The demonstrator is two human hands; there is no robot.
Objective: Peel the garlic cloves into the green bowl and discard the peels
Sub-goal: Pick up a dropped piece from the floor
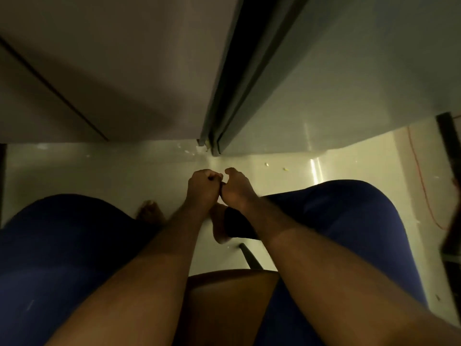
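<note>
The left hand and right hand are touching, knuckles up and fingers curling tightly inward. Whether they are pinching a garlic clove cannot be told. Small pale flakes are lying on the glossy floor just beyond the right hand.

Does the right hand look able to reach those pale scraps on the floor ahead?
Probably yes: only bare floor lies between the right hand and the scraps, though it is touching the left hand.
</note>
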